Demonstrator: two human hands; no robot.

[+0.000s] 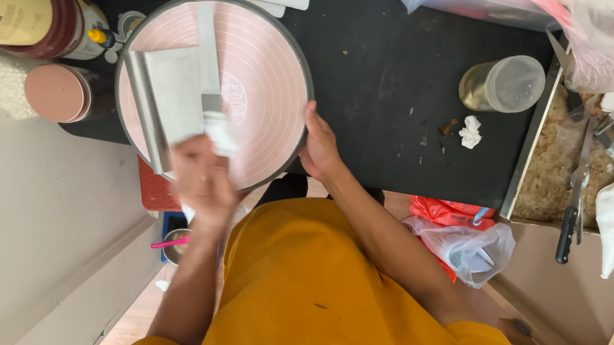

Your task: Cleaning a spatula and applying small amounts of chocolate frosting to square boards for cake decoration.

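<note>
I see a pink turntable (272, 75) with fine white concentric rings at my twelve o'clock, on a black table (395, 90); mustard-yellow shirt (337, 309) at six.
</note>
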